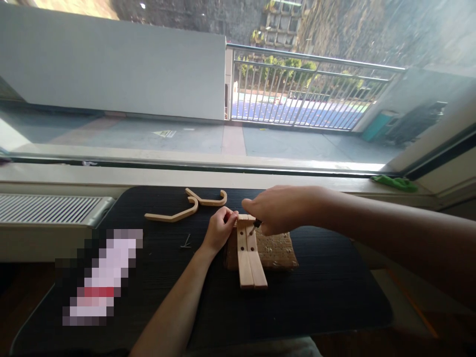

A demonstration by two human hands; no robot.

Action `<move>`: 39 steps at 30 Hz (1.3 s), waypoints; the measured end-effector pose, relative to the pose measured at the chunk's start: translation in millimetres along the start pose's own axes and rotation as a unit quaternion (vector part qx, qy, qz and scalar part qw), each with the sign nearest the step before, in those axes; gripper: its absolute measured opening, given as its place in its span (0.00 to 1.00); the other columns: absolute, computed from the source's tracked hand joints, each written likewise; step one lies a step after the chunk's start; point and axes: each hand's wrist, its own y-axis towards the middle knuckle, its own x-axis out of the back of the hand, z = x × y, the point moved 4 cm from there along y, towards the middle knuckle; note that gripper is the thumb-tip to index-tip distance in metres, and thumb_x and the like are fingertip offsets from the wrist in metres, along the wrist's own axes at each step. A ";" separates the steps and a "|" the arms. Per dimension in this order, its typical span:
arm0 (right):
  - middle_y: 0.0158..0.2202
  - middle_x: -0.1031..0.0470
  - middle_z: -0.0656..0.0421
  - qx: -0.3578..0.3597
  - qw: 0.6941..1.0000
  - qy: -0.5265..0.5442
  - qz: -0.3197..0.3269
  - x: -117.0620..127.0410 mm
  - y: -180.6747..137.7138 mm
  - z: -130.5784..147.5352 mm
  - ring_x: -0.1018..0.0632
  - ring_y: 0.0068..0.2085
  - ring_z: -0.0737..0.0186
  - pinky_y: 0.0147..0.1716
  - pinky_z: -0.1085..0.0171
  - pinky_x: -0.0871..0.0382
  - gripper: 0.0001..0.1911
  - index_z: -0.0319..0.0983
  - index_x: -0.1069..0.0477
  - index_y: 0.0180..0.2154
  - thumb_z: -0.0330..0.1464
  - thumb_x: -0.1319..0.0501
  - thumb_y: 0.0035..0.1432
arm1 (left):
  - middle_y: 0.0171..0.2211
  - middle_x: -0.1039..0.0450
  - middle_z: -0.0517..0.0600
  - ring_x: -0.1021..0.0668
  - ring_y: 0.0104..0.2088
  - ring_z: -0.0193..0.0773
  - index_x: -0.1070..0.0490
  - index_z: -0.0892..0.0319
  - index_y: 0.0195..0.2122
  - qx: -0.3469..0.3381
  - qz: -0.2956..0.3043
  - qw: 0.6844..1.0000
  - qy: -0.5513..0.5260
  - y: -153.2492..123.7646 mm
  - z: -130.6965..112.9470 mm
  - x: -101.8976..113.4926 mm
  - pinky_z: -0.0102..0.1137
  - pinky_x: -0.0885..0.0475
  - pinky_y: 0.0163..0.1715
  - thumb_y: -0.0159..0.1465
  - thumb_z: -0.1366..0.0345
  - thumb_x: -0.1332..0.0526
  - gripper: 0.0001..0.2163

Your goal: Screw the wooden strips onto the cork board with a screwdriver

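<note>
Two pale wooden pieces [246, 270] lie side by side, with several dark holes in them, across a brown, pitted board [278, 251] on the black table. My right hand [284, 208] is wrapped round a screwdriver [257, 224], mostly hidden by the fingers. Its tip points down at an upper hole of the right-hand piece. At the far left edge of the pieces, my left hand [219, 229] is closed, thumb and fingers pinching the wood. To the left of that hand lie a few thin screws or nails [186, 243], too small to tell which.
Two bent wooden hooks [176, 216] rest near the back of the black table [297, 307]. A blurred pale item [107, 272] is on the left. Behind the table runs a window sill [167, 177] with a green cloth [394, 183]; a radiator [48, 208] stands to the left.
</note>
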 end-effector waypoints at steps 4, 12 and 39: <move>0.31 0.22 0.57 0.009 0.999 0.005 -0.036 -1.2 -2.3 1.3 0.22 0.33 0.52 0.30 0.53 0.32 0.13 0.47 0.30 0.28 0.21 0.39 0.53 | 0.20 0.40 0.42 0.35 0.24 0.33 0.38 0.57 0.23 -0.003 0.000 1.000 0.003 -0.1 -2.2 0.7 0.29 0.38 0.27 0.60 0.54 0.45 0.14; 0.37 0.21 0.58 0.055 0.997 -0.043 -0.043 -4.6 -2.8 2.4 0.21 0.36 0.54 0.30 0.56 0.33 0.10 0.46 0.27 0.34 0.25 0.41 0.59 | 0.19 0.41 0.41 0.36 0.23 0.32 0.40 0.57 0.21 0.002 0.004 1.000 -0.001 0.7 -2.9 1.0 0.28 0.39 0.26 0.59 0.54 0.43 0.15; 0.33 0.20 0.57 0.031 0.996 0.061 -0.061 -7.6 -2.2 -2.9 0.21 0.31 0.55 0.27 0.55 0.32 0.10 0.50 0.29 0.42 0.31 0.40 0.58 | 0.19 0.40 0.42 0.34 0.24 0.34 0.43 0.56 0.20 -0.008 -0.002 1.000 0.025 1.7 -3.8 0.3 0.29 0.37 0.27 0.59 0.57 0.46 0.14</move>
